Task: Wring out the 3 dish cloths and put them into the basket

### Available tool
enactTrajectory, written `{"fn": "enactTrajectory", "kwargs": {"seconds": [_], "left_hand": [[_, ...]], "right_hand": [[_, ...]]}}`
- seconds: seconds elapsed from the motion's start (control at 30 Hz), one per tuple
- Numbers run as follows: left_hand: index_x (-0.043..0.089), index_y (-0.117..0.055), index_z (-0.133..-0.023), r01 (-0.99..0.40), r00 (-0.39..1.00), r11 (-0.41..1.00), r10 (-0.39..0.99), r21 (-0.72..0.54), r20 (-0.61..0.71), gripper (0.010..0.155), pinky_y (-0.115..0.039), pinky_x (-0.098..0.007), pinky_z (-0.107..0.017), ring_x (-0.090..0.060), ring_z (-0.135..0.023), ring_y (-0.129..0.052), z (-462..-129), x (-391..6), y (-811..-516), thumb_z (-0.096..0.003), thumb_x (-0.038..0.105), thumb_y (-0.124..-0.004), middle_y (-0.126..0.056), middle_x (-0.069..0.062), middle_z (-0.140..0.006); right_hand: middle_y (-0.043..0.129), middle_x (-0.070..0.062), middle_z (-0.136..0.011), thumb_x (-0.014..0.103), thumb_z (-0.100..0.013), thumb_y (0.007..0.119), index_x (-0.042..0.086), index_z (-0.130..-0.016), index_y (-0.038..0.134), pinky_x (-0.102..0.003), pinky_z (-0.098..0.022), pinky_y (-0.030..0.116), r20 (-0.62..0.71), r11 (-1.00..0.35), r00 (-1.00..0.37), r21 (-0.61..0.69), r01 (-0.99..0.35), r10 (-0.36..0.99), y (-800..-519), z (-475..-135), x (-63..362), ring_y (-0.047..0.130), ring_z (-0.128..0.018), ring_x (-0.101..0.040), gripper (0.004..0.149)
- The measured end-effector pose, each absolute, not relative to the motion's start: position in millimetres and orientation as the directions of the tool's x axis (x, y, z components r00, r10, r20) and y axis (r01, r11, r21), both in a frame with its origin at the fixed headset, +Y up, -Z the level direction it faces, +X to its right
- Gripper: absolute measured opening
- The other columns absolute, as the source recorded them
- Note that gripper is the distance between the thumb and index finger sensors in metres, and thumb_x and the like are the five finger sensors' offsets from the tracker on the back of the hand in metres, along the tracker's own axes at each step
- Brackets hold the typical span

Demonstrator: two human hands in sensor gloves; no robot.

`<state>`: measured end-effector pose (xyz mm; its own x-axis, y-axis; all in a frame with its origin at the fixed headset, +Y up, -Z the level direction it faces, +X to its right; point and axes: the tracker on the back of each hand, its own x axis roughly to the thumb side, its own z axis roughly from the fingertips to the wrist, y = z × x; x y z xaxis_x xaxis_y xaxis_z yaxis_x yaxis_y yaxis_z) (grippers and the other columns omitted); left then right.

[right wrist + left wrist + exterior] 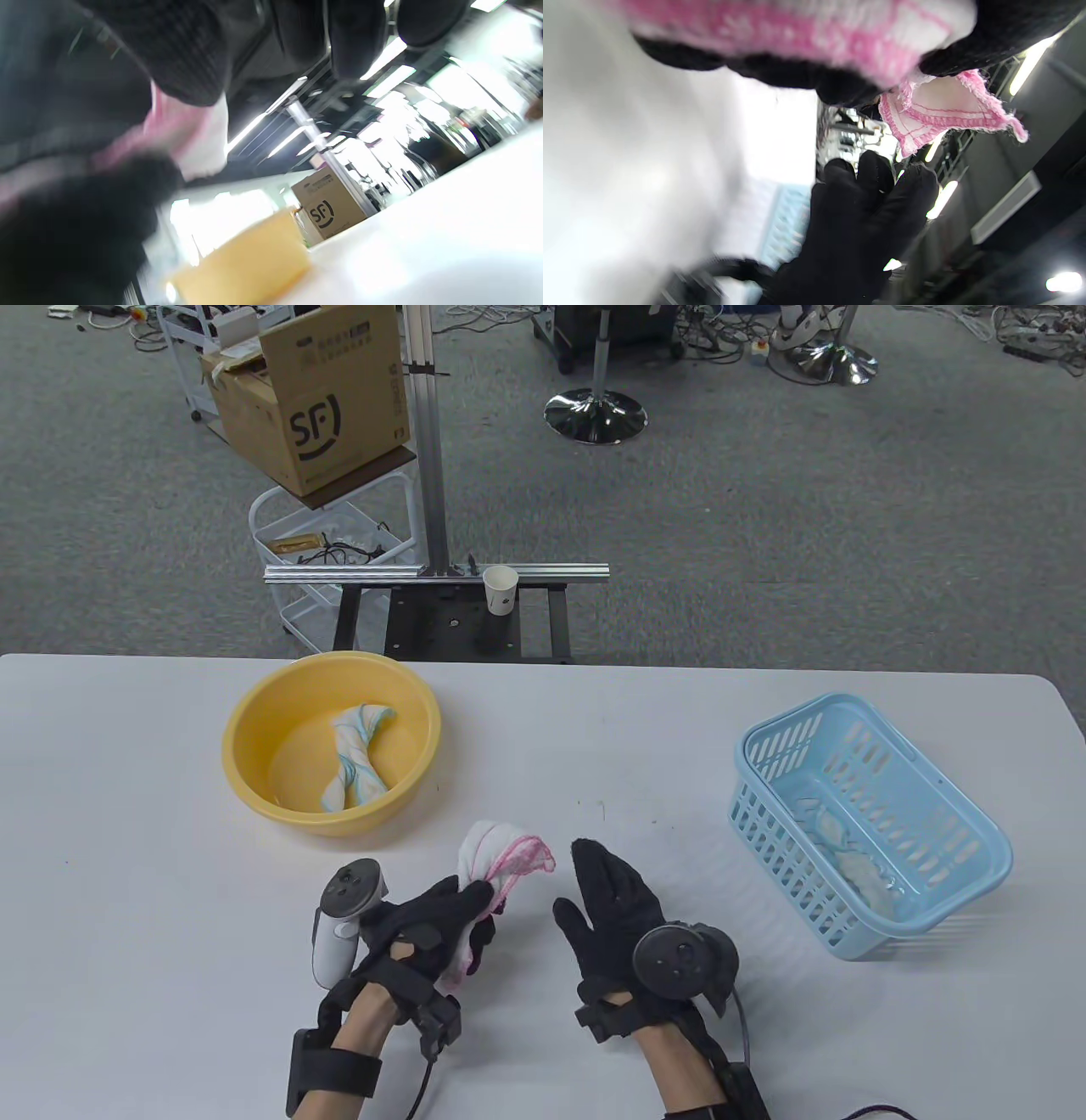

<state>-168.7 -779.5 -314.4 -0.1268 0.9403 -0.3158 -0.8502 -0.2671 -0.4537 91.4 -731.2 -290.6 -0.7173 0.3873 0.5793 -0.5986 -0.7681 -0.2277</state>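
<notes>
On the white table (127, 831) we list the following. Item: our left hand (428, 929), near the front edge, its fingers curled round a pink-edged white dish cloth (501, 861), held bunched above the tabletop with the loose pink hem sticking out toward the right; the left wrist view shows that hem (950, 112) hanging free past the gloved fingers. Item: our right hand (615, 903), just beside the cloth but apart from it, fingers straight and together, palm turned toward the left hand, holding nothing. Item: a yellow basin (254, 729) at the left rear of the table, containing one twisted white dish cloth with blue-green edging (356, 759), lying across the bottom. Item: a light blue slatted basket (976, 857) at the right, well apart from both hands, with one pale cloth (848, 857) lying inside on its floor. Item: behind the table, a paper cup (501, 589) on a metal frame, and a cardboard box (322, 398) on a white wire cart. The right wrist view is blurred; we make out only the basin (242, 264) and the box (328, 209).
</notes>
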Motion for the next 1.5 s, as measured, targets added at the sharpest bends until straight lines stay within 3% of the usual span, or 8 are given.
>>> {"fn": "enactTrajectory", "kwargs": {"seconds": [0.13,0.3,0.63,0.77,0.93,1.13,1.37,1.5], "left_hand": [[0.016,-0.087,-0.082,-0.72,-0.212,-0.428,0.886,-0.547,-0.413,0.057,-0.087,-0.04,-0.03,-0.009,-0.018,-0.096,-312.3,-155.1,-783.8,-0.0501,0.062,-0.077,-0.097,0.012,-0.046],[0.014,-0.089,-0.081,-0.487,-0.082,-0.411,0.9,-0.77,-0.428,0.059,-0.088,-0.039,-0.027,-0.008,-0.015,-0.095,-304.6,-127.3,-779.4,-0.0507,0.063,-0.076,-0.098,0.012,-0.042],[0.012,-0.085,-0.086,-0.556,0.123,-0.174,0.95,-0.812,-0.288,0.072,-0.085,-0.042,-0.03,-0.012,-0.017,-0.094,-304.2,-126.0,-772.4,-0.041,0.068,-0.084,-0.098,0.009,-0.044],[0.011,-0.088,-0.085,-0.646,0.44,0.322,0.898,-0.692,0.007,0.072,-0.085,-0.045,-0.029,-0.015,-0.014,-0.094,-306.6,-136.5,-751.0,-0.0343,0.062,-0.093,-0.1,0.005,-0.042],[0.01,-0.09,-0.084,-0.469,0.753,0.788,0.593,-0.399,0.287,0.07,-0.084,-0.047,-0.029,-0.019,-0.014,-0.094,-299.6,-134.5,-725.8,-0.0318,0.054,-0.099,-0.102,0.003,-0.041],[0.014,-0.09,-0.086,-0.286,0.859,0.95,0.312,-0.125,0.405,0.066,-0.083,-0.049,-0.034,-0.022,-0.018,-0.095,-291.7,-128.0,-716.2,-0.0307,0.049,-0.1,-0.102,0.002,-0.045],[0.017,-0.089,-0.088,-0.202,0.866,0.978,0.157,0.045,0.474,0.064,-0.083,-0.049,-0.036,-0.022,-0.02,-0.096,-280.9,-118.3,-710.0,-0.0321,0.047,-0.098,-0.102,0.002,-0.047],[0.034,-0.064,-0.105,-0.167,0.862,0.982,0.101,0.089,0.496,0.078,-0.083,-0.049,-0.038,-0.022,-0.023,-0.096,-276.6,-111.7,-711.7,-0.034,0.045,-0.096,-0.1,0.004,-0.052]], "right_hand": [[0.009,-0.006,-0.114,0.048,-0.05,0.084,0.038,-0.101,0.003,-0.068,-0.072,0.043,0.638,-0.845,-0.761,-0.336,-0.416,0.121,-723.8,-283.3,73.8,0.033,-0.105,-0.048,0.096],[0.0,-0.006,-0.111,0.051,-0.048,0.086,0.043,-0.099,0.0,-0.068,-0.072,0.039,0.663,-0.798,-0.749,-0.457,-0.393,-0.011,-714.3,-275.1,71.7,0.025,-0.104,-0.047,0.1],[0.073,-0.013,-0.1,0.039,-0.047,0.091,0.023,-0.098,0.064,-0.06,-0.065,0.067,0.689,-0.756,-0.725,-0.469,-0.458,0.012,-708.9,-272.4,71.9,0.081,-0.087,-0.042,0.06],[0.084,-0.013,-0.091,0.038,-0.046,0.094,0.019,-0.099,0.065,-0.058,-0.061,0.074,0.676,-0.83,-0.733,-0.369,-0.419,0.07,-714.1,-278.3,69.2,0.092,-0.077,-0.038,0.063],[0.091,-0.012,-0.083,0.037,-0.044,0.097,0.012,-0.099,0.062,-0.057,-0.057,0.078,0.637,-0.893,-0.756,-0.238,-0.381,0.153,-717.3,-282.6,61.0,0.099,-0.068,-0.035,0.07],[0.09,-0.012,-0.084,0.034,-0.044,0.097,0.009,-0.102,0.054,-0.057,-0.056,0.079,0.492,-0.904,-0.78,0.031,-0.427,0.386,-722.3,-288.6,57.8,0.099,-0.066,-0.035,0.076],[0.089,-0.012,-0.082,0.029,-0.045,0.096,0.005,-0.103,0.04,-0.057,-0.055,0.079,0.242,-0.611,-0.565,0.411,-0.677,0.789,-742.3,-302.7,73.4,0.099,-0.064,-0.033,0.085],[0.09,-0.011,-0.081,0.03,-0.046,0.095,0.004,-0.103,0.037,-0.056,-0.054,0.08,0.118,-0.461,-0.476,0.525,-0.715,0.872,-754.8,-308.2,81.1,0.1,-0.062,-0.032,0.086]]}}
